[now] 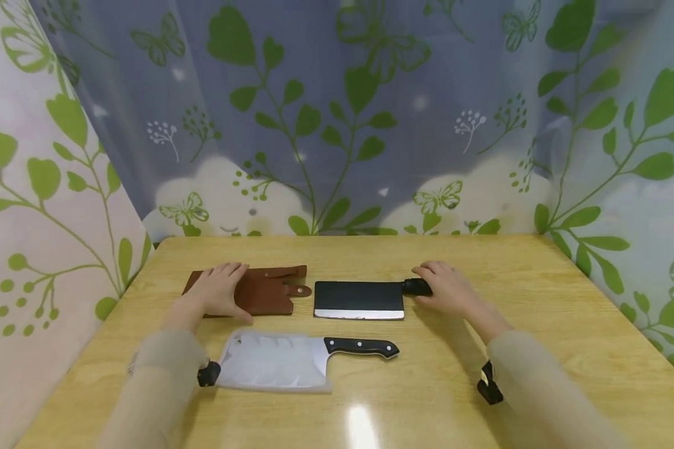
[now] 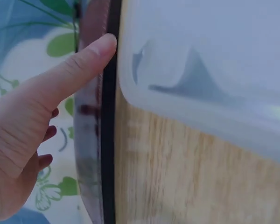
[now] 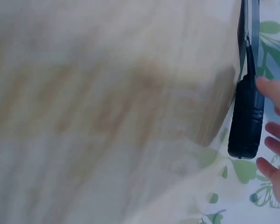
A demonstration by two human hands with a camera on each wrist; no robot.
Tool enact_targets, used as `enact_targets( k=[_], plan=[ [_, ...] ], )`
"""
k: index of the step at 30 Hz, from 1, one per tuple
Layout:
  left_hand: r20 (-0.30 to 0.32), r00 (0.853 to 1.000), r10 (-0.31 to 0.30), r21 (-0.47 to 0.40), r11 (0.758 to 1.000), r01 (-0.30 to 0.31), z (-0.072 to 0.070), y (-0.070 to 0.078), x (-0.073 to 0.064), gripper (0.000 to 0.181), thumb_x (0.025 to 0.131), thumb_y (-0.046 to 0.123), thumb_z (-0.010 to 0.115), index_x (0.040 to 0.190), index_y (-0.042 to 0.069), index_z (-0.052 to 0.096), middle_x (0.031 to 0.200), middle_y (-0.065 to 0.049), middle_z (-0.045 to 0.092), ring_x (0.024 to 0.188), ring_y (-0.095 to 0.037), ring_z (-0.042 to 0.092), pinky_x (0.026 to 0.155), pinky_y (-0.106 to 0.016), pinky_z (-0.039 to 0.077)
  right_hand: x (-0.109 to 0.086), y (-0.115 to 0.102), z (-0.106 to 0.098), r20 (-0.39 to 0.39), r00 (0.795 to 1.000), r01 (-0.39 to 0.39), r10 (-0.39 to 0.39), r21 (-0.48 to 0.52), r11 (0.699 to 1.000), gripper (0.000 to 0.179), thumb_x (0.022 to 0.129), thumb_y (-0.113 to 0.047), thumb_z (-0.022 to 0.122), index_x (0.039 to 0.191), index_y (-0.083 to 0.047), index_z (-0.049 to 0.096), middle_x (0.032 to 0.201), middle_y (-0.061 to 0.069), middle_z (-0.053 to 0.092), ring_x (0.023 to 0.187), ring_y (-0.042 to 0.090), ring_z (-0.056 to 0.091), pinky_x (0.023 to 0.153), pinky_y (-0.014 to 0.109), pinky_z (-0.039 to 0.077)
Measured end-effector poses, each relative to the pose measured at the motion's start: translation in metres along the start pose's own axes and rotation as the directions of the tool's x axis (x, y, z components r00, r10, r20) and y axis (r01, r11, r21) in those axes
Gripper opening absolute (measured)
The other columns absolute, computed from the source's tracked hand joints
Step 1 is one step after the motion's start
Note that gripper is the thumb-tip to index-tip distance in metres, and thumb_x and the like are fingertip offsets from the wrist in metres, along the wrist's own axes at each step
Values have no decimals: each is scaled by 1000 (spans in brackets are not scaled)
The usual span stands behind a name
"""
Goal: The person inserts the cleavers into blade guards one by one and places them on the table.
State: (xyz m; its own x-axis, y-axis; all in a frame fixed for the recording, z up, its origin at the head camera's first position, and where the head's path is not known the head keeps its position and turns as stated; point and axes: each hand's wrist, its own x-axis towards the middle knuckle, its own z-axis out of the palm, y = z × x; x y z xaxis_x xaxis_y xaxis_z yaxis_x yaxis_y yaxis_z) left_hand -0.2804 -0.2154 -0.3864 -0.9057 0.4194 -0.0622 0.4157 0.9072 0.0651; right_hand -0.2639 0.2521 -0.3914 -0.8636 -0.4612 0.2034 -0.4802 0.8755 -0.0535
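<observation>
A person's two hands reach over a wood-grain table (image 1: 427, 399). The left hand (image 1: 219, 290) is over the left part of a brown leather sheath (image 1: 269, 293), thumb held out and fingers loosely bent, gripping nothing; whether it touches the leather is hard to tell. To the right of the sheath, just beside it, lies a black-bladed cleaver (image 1: 359, 296), its bright edge toward the person and its black handle (image 1: 417, 287) pointing right. The right hand (image 1: 446, 290) is at that handle, thumb tip right by it, the other fingers slightly curled and not closed round it. Nearer the person lies a second cleaver (image 1: 275, 362), its blade in a translucent cover, its riveted handle (image 1: 362, 347) pointing right. Leaf-patterned fabric (image 1: 314, 125) hangs behind.
</observation>
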Motion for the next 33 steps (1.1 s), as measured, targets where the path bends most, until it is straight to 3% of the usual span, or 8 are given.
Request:
enact_targets(
  k=[7, 10, 14, 19, 24, 29, 33],
  plan=[
    [107, 994, -11, -29, 999, 15, 4, -1, 13, 120, 61, 66, 73, 147, 1, 21, 148, -27, 24, 134, -46, 22, 104, -63, 18, 6, 4, 5, 161, 985, -64, 60, 17, 998, 61, 85, -30, 66, 134, -1, 47, 131, 23, 47, 121, 42, 41, 96, 62, 31],
    [153, 988, -22, -43, 999, 29, 1, 0, 16, 120, 62, 65, 74, 148, 2, 20, 149, -27, 20, 135, -48, 18, 104, -65, 16, 8, 5, 6, 184, 980, -79, 71, 39, 996, 59, 85, -28, 65, 134, -1, 47, 129, 24, 49, 119, 42, 44, 95, 62, 33],
    [199, 979, -37, -57, 997, 50, -3, 1, 18, 119, 63, 62, 75, 149, 3, 18, 150, -27, 18, 135, -48, 17, 104, -65, 14, 10, 6, 8, 156, 987, -54, 46, 49, 997, 52, 83, -21, 65, 128, 0, 51, 120, 22, 55, 110, 40, 52, 90, 57, 40],
    [220, 975, -34, -58, 997, 48, -3, 3, 19, 119, 63, 62, 75, 148, 1, 19, 149, -27, 20, 135, -46, 19, 104, -63, 16, 8, 7, 11, 121, 993, -16, 13, 23, 1000, 40, 82, -14, 65, 118, 1, 56, 109, 19, 58, 100, 36, 56, 86, 52, 45],
    [248, 968, -44, -61, 996, 61, -2, 4, 18, 119, 64, 62, 74, 149, 2, 16, 150, -27, 16, 136, -46, 15, 105, -63, 15, 5, 9, 12, 150, 989, -9, 1, 49, 999, 37, 84, -22, 66, 114, -1, 58, 104, 15, 58, 94, 31, 57, 81, 49, 46],
    [243, 969, -36, -77, 995, 57, -2, 2, 20, 120, 63, 62, 75, 149, 3, 16, 150, -27, 17, 136, -48, 14, 104, -65, 12, 3, 13, 10, 182, 982, 19, -43, 130, 991, 26, 83, -27, 69, 99, -8, 60, 87, 3, 59, 74, 17, 52, 66, 36, 43],
    [200, 979, -40, -84, 995, 57, -2, 0, 21, 121, 61, 63, 76, 148, 1, 19, 147, -29, 23, 132, -54, 17, 102, -68, 15, -3, 13, 6, 172, 982, 28, -73, 249, 968, 20, 81, -24, 69, 92, -11, 58, 78, -4, 54, 65, 12, 44, 59, 29, 36]
  ],
)
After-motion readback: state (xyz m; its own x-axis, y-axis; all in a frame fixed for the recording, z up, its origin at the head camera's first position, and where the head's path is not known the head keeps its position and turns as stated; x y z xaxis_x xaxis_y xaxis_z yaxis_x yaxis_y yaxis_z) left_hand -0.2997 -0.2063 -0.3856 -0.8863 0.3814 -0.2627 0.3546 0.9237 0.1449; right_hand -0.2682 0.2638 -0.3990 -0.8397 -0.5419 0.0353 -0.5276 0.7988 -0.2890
